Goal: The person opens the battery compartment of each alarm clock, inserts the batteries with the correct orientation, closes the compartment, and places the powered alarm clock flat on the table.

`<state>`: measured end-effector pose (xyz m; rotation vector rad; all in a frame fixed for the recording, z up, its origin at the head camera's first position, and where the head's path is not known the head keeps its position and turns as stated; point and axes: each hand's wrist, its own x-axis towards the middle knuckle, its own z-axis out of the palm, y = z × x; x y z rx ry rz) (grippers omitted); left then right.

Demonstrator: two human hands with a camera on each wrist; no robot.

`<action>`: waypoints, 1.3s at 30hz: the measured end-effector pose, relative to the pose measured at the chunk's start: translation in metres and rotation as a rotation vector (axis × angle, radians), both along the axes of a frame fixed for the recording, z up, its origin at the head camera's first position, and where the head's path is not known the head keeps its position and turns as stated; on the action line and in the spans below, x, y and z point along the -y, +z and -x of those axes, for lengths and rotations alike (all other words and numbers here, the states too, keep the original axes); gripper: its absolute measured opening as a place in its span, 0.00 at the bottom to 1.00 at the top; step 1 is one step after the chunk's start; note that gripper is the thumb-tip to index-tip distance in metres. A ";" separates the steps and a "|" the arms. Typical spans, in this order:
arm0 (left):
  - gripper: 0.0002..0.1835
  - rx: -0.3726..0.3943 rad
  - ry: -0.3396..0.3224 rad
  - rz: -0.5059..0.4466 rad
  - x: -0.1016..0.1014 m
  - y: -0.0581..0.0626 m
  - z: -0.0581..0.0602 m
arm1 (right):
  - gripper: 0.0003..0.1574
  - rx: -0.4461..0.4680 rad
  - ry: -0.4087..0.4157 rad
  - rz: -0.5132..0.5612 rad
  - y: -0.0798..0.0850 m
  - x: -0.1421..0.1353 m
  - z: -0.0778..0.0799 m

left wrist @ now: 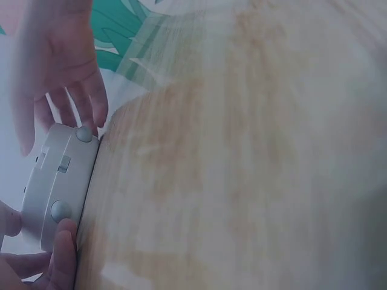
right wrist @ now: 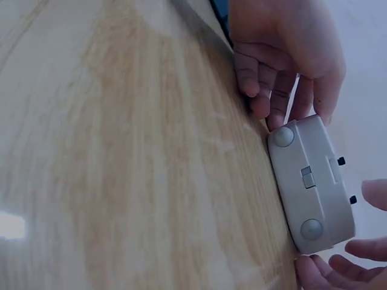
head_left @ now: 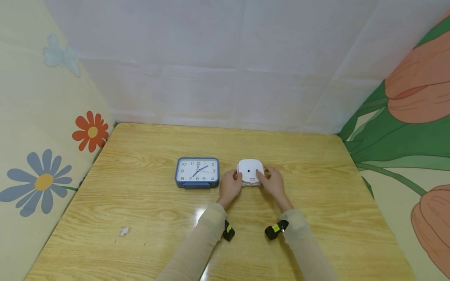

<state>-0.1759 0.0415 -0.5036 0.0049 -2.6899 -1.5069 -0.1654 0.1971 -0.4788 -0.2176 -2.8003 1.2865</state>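
Note:
A white case with rounded corners (head_left: 250,167) lies on the wooden table, with two black dots like eyes on its top. Its front side, in the right wrist view, carries a small latch (right wrist: 308,177) between two round knobs (right wrist: 311,229). My left hand (head_left: 230,187) grips the case's left side, thumb at the top edge and fingers low beside it. Against the right side rest fingers of my right hand (head_left: 275,186), fairly straight. Its thumb (right wrist: 376,193) stands off the lid in the right wrist view. The case's underside is hidden.
A blue-framed clock (head_left: 197,173) lies face up just left of my left hand. A small white scrap (head_left: 124,232) is on the table's left front. A white cloth-like backdrop (head_left: 211,70) hangs behind the table, with flower-patterned panels (head_left: 404,117) on both sides.

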 end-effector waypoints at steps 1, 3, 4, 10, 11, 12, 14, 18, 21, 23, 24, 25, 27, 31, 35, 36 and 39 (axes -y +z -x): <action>0.16 -0.003 -0.001 0.000 0.000 0.000 0.000 | 0.32 0.015 -0.004 0.024 0.000 0.000 0.001; 0.16 -0.004 -0.001 -0.001 0.000 -0.001 0.000 | 0.32 0.036 -0.009 0.061 0.001 0.000 0.003; 0.16 -0.004 -0.002 -0.001 0.000 -0.001 0.000 | 0.32 0.040 -0.009 0.079 0.001 0.000 0.004; 0.16 0.005 0.002 0.007 0.000 -0.002 0.000 | 0.31 0.085 -0.018 0.105 0.005 0.003 0.010; 0.16 0.006 0.003 0.011 0.000 -0.002 0.000 | 0.30 0.090 -0.022 0.105 0.005 0.004 0.010; 0.16 0.006 0.002 0.013 0.001 -0.002 0.000 | 0.29 0.089 -0.027 0.108 0.005 0.004 0.011; 0.16 0.006 0.002 0.019 0.001 -0.002 0.000 | 0.27 0.087 -0.045 0.122 0.004 0.004 0.013; 0.16 0.008 0.001 0.019 0.000 -0.002 0.000 | 0.26 0.095 -0.084 0.155 0.000 0.005 0.014; 0.16 0.012 0.004 0.007 0.000 -0.002 0.000 | 0.26 0.101 -0.107 0.182 0.000 0.005 0.015; 0.16 0.015 0.006 -0.011 -0.001 -0.003 0.001 | 0.26 0.098 -0.119 0.192 0.001 0.007 0.014; 0.16 0.014 0.006 -0.025 -0.001 -0.003 0.001 | 0.26 0.092 -0.128 0.200 0.002 0.008 0.014; 0.15 0.014 0.007 -0.036 -0.001 -0.003 0.001 | 0.27 0.084 -0.136 0.204 0.003 0.009 0.014; 0.14 0.017 0.006 -0.065 -0.001 -0.002 0.001 | 0.26 0.050 -0.142 0.193 0.005 0.010 0.014; 0.13 0.032 0.003 -0.096 0.000 0.000 0.002 | 0.25 -0.043 -0.137 0.160 0.009 0.013 0.013; 0.12 0.054 0.002 -0.093 0.000 0.004 0.003 | 0.24 -0.129 -0.108 0.160 0.010 0.012 0.012; 0.12 0.053 0.003 -0.092 0.000 0.004 0.003 | 0.25 -0.147 -0.099 0.166 0.009 0.011 0.012; 0.13 0.037 0.008 -0.093 0.000 0.005 0.003 | 0.25 -0.199 -0.078 0.196 0.005 0.008 0.013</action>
